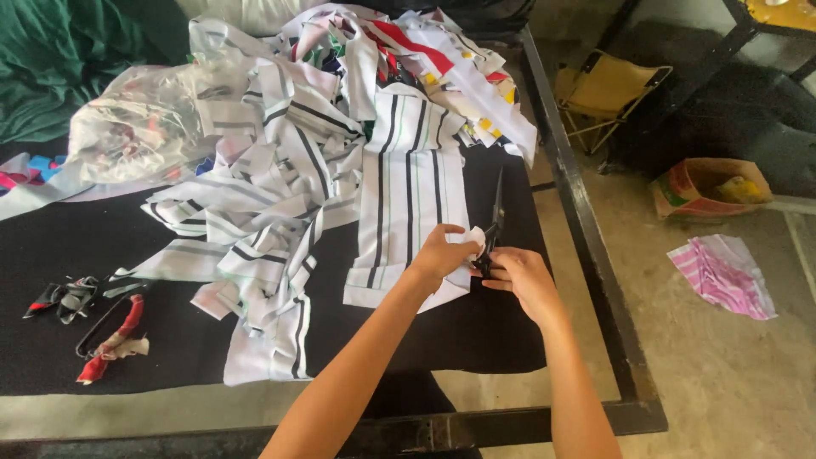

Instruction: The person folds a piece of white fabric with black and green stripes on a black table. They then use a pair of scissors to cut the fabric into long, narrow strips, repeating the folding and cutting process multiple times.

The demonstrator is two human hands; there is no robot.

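Broadly, a black-covered bench point(102, 246) carries a heap of striped white cloth pieces point(280, 195), with a clear plastic bag point(136, 127) of scraps at its far left. A brown paper bag point(710, 189) on the floor holds something yellow. Near the bench's right edge, the left hand point(442, 255) pinches a striped strip point(412, 212); the right hand point(523, 276) has its grip closed on black scissors point(495, 223).

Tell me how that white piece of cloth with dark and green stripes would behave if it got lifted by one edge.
The white striped cloth piece would probably droop limply, since similar strips beside it lie crumpled. It looks thin, so likely light. The left hand pinches its edge, and the right hand holds black scissors; it probably needs holding taut.
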